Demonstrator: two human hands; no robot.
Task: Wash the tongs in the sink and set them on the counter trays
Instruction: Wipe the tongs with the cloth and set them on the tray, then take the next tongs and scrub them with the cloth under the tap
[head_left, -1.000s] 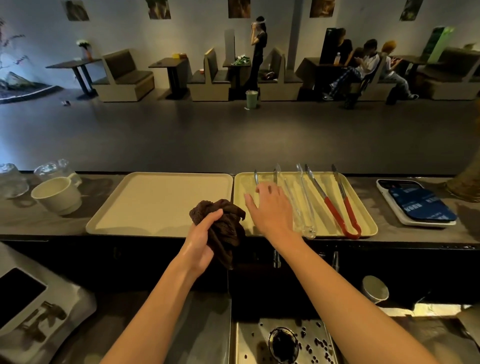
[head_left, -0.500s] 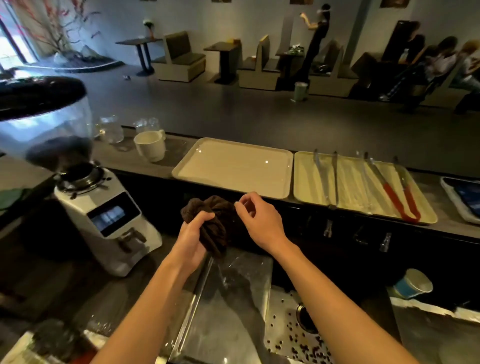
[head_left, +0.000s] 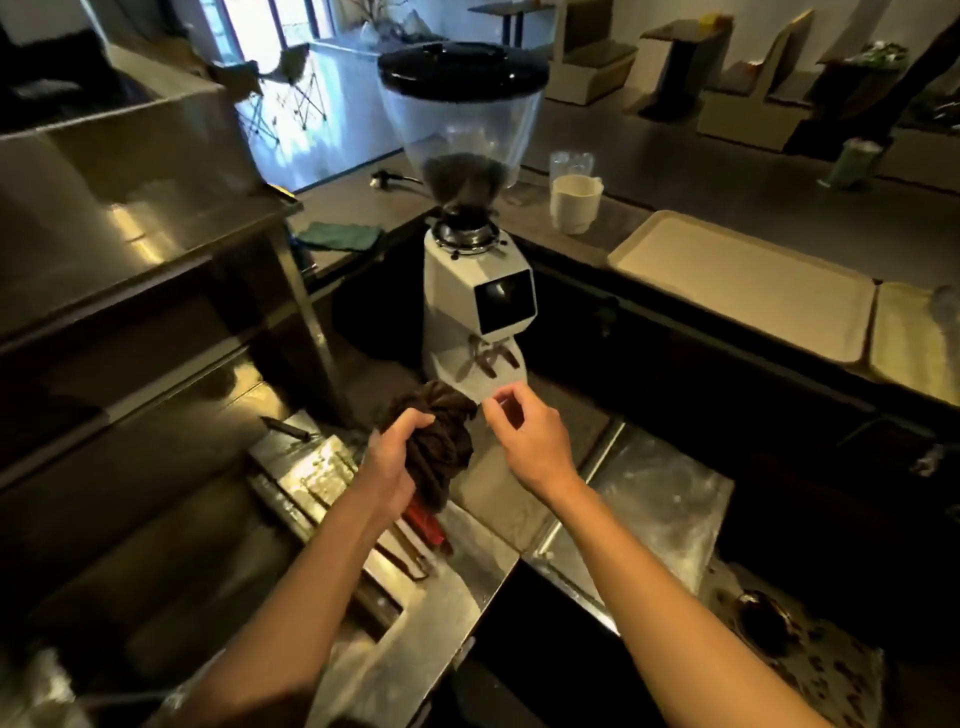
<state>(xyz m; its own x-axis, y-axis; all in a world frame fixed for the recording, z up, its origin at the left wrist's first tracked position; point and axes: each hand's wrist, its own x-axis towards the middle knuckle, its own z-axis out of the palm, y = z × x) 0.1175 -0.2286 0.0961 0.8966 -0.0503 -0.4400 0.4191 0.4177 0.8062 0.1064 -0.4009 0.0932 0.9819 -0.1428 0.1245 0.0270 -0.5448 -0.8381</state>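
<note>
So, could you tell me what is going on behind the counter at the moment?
A person stands by the coffee grinder. Their left hand grips a bunched dark brown cloth. The right hand hovers beside it with curled fingers; whether it pinches the cloth is unclear. A red-handled item, possibly tongs, lies on the steel worktop under the cloth. The counter trays sit off to the right.

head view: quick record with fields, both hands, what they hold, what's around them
left hand: grips a dark brown cloth
right hand: fingers curled beside the cloth; unclear whether it pinches it
below left hand: red-handled item, likely tongs, mostly hidden
behind hands: white coffee grinder
right side: two beige trays side by side, white cup nearby
</note>
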